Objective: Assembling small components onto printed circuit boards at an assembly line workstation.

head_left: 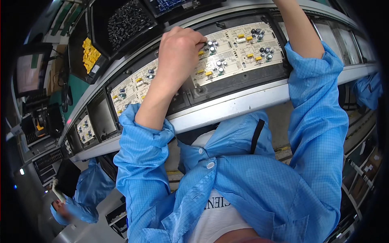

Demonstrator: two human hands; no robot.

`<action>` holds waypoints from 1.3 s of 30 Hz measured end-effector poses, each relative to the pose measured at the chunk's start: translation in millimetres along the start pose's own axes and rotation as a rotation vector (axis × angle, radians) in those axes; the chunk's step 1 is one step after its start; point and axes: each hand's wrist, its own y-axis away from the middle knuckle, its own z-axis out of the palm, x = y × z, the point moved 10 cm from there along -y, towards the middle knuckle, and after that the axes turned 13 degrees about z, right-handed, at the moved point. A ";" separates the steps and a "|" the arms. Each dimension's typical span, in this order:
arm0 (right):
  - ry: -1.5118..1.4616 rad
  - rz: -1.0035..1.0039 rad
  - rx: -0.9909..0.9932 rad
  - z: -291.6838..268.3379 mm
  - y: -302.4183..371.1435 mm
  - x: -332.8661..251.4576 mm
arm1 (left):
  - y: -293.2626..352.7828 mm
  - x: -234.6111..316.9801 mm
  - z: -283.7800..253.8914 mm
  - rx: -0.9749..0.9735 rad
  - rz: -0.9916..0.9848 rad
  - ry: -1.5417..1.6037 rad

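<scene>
Left hand (178, 50) pinched narrow on a small part at the board (239, 50). Right hand out of frame, far right. Board looks stiff, fragile; take by edges.

You've got bright, even overhead light here, so the pale circuit board (237, 50) reads crisp with barely any shadow. The white conveyor rail (231, 107) glares a little. Fisheye bends that rail hard, and the corners go full black (classic vignette). The co-worker's sleeve (87, 190) at lower left looks soft and dim.
</scene>
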 end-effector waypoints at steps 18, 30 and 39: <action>-0.056 -0.106 -0.004 12.1 -10.4 5.6 | -4.5 -8.5 5.1 -0.045 -0.022 0.080; -0.264 -0.095 -0.084 17.6 -12.1 10.8 | -2.5 2.6 -17.0 0.021 0.042 0.069; -0.430 -0.072 -0.075 13.5 -10.2 7.5 | 26.0 -132.7 -100.2 0.078 -0.347 -0.243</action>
